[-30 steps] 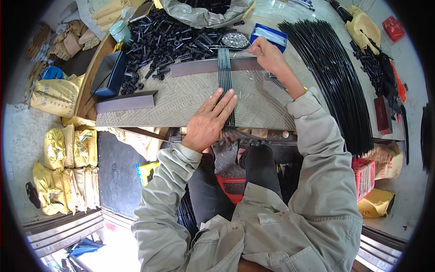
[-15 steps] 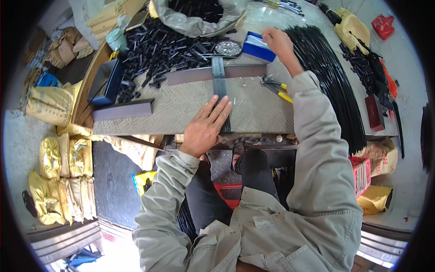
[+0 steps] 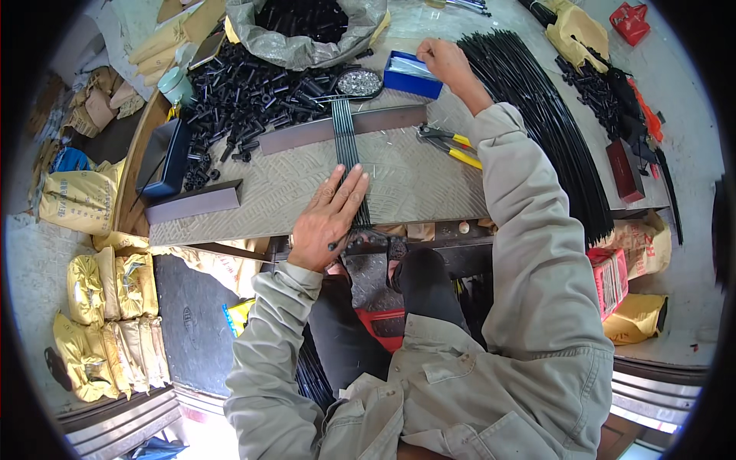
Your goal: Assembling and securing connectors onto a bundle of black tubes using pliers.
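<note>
My left hand (image 3: pixel 326 222) lies with its fingers stretched out over a row of thin black rods (image 3: pixel 344 132). The rods lie side by side across a long flat grey bar (image 3: pixel 391 119), and their near ends stick out past the table edge. At the right edge of a small blue box (image 3: pixel 413 86), my right hand (image 3: pixel 454 65) has its thumb and fingers pinched together. Anything between those fingertips is too small to make out. Thin clear pieces lie in the box. Beside the rods' far ends sits a dark oval dish (image 3: pixel 360 82) filled with small shiny bits.
Yellow-handled pliers (image 3: pixel 452 146) lie right of the rods. A long pile of black rods (image 3: pixel 537 123) covers the table's right side. Loose black tubular parts (image 3: pixel 253 96) heap at the left, below an open sack (image 3: pixel 307 54). A dark blue bin (image 3: pixel 162 157) stands at the left edge.
The view has shifted, so the table sits further left and the pliers show more fully. My left hand stays on the rods, which are more fanned out. My right hand remains pinched by the blue box.
</note>
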The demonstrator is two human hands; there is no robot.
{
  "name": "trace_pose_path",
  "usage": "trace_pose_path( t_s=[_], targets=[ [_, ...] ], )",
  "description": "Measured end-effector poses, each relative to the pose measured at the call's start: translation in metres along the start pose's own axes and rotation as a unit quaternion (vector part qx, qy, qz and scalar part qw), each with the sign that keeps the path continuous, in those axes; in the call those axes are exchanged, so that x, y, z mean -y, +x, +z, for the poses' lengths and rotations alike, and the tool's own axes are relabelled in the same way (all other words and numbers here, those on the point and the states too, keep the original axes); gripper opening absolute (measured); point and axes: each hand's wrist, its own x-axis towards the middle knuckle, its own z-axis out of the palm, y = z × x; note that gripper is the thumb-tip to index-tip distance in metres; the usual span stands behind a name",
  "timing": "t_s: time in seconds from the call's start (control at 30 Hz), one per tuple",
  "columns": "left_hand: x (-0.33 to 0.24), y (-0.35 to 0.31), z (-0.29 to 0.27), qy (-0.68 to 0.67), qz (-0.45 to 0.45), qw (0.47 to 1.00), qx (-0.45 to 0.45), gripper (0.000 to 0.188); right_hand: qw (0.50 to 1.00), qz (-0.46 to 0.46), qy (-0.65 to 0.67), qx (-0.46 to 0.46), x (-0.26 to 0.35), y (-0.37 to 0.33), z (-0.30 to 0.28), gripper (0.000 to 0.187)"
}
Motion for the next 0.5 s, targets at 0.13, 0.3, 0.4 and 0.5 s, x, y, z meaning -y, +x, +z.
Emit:
trace_pose_path(
  t_s=[0.13, 0.3, 0.4, 0.5],
  targets=[
    [-0.004, 0.001, -0.006, -0.037, -0.003, 0.999, 0.0, 0.065, 0.998, -0.026, 0.062, 0.002, 0.007, -0.007, -0.013, 0.011],
    [-0.005, 0.0, 0.003, -0.041, 0.005, 0.999, -0.024, 0.078, 0.988, 0.022, 0.14, 0.06, 0.009, -0.014, -0.033, 0.012],
    [-0.016, 0.007, -0.016, -0.03, 0.001, 0.999, -0.03, 0.081, 0.984, -0.07, 0.161, -0.001, 0.019, -0.03, -0.05, 0.012],
    [-0.02, 0.008, -0.053, -0.222, -0.021, 0.971, -0.086, 0.077, 0.945, -0.076, 0.317, 0.037, 0.109, -0.078, -0.124, 0.013]
  ],
)
